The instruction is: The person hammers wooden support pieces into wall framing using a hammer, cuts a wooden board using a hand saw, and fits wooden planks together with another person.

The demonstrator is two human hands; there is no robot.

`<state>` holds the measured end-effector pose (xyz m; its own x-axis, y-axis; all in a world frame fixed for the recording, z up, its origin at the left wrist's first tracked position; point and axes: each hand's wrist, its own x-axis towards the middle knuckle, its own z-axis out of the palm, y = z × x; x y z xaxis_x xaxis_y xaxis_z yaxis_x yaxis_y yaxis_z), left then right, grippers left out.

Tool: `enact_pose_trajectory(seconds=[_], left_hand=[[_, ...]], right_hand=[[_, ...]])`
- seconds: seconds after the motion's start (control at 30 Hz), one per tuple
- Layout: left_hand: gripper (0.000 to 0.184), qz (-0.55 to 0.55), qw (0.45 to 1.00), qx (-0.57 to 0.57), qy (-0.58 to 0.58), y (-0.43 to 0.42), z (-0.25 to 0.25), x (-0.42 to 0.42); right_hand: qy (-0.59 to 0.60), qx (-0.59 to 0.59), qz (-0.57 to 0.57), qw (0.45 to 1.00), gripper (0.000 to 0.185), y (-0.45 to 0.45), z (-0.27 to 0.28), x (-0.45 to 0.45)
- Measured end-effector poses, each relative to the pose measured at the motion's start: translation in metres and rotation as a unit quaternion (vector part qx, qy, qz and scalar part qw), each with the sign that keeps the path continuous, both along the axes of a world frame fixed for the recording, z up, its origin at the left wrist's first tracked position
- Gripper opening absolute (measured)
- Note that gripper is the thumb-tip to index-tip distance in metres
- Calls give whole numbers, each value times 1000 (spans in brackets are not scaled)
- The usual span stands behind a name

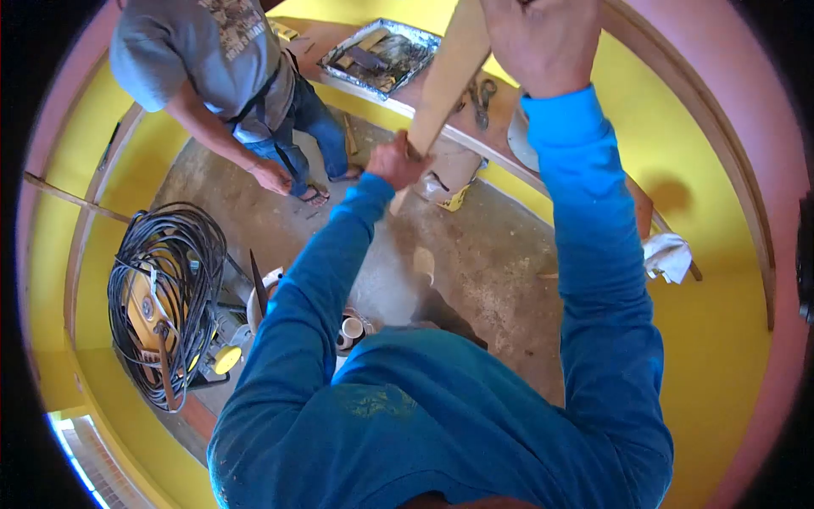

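A long, flat wooden board (454,72) slants up through the upper middle of the head view and runs out of the top edge. Near its lower end my left hand (398,161) is closed around it. My right hand (547,47) is raised beside the board's upper part, its back toward me and its fingers curled. The top edge of the view cuts off those fingers, so whatever they grip is hidden.
A co-worker (212,76) in a grey shirt stands at upper left. A paint-smeared tray (337,75) and scissors (482,102) lie on the ledge (500,153). Below it is a bucket (449,178). Coiled black cable (127,280) hangs at left; a white cloth (668,256) is at right.
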<state>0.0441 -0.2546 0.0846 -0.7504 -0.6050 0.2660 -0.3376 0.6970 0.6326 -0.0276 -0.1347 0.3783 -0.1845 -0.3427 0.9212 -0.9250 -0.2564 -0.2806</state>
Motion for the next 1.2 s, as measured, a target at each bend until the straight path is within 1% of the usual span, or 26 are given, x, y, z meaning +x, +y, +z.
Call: enact_pose_trajectory(seconds=[0.03,0.07,0.13,0.2,0.23,0.27,0.3,0.4,0.43,0.5,0.53,0.57,0.6,0.63,0.67,0.73,0.77,0.87,0.9,1.0,1.03,1.07,1.1,1.13,1.2], left_hand=[[57,16,1000,-4,-20,-19,-8,-10],[58,10,1000,6,-24,-38,-21,-21],[59,-9,999,18,-32,-75,-37,-44],[62,17,997,37,-58,-98,-42,-61],[62,33,996,48,-67,-113,-54,-72],[62,51,994,60,-75,-125,-61,-82],[60,65,995,63,-52,-136,-69,-91],[59,50,988,109,-101,-157,-67,-102],[62,50,986,106,-121,-162,-60,-103],[68,47,980,103,-165,-177,-46,-113],[66,45,989,68,-126,-186,-48,-117],[65,40,995,33,-85,-192,-51,-118],[63,35,999,-4,-42,-198,-52,-118],[56,30,999,25,11,-193,-32,-121],[54,9,998,58,0,-193,-26,-125],[48,-26,992,123,-20,-200,-20,-137],[43,-40,995,96,3,-200,-22,-137],[30,-82,993,-2,90,-210,-20,-145],[29,-69,995,-9,71,-209,-19,-145],[26,-48,998,-21,32,-217,-64,-154],[26,-51,998,-28,35,-217,-63,-164],[27,-51,997,-35,40,-213,-62,-164],[34,-69,997,-20,41,-217,-58,-169],[41,-88,996,3,31,-216,-59,-169],[42,-85,996,-11,24,-216,-66,-172]], right_hand=[[32,-27,40,998,20,-16,-10,-20],[-49,12,85,995,20,-32,-22,-33],[-208,78,164,961,20,-68,-43,-56],[-159,107,106,976,24,-93,-51,-78],[-139,97,119,978,26,-109,-55,-92],[-128,138,97,977,27,-121,-52,-104],[-127,135,105,977,28,-139,-56,-118],[-122,151,100,976,32,-172,-73,-136],[-120,156,90,976,33,-180,-80,-140],[-118,213,40,969,38,-215,-125,-168],[-115,239,13,964,40,-227,-146,-178],[-122,278,-3,953,38,-228,-156,-178],[-89,301,-17,949,32,-236,-185,-189],[-140,281,-1,949,30,-238,-206,-195],[-190,260,14,947,28,-235,-211,-191],[-172,300,10,938,27,-239,-201,-193],[-169,322,6,931,27,-237,-197,-188],[-180,263,17,948,27,-242,-193,-182],[-180,281,13,943,27,-244,-197,-183],[-173,330,-8,928,27,-245,-212,-195],[-98,358,-99,923,27,-240,-210,-198],[-175,308,-45,934,27,-239,-237,-207],[-247,257,17,934,28,-242,-254,-216],[-277,255,43,925,30,-241,-242,-212],[-344,257,98,898,36,-236,-223,-199]])
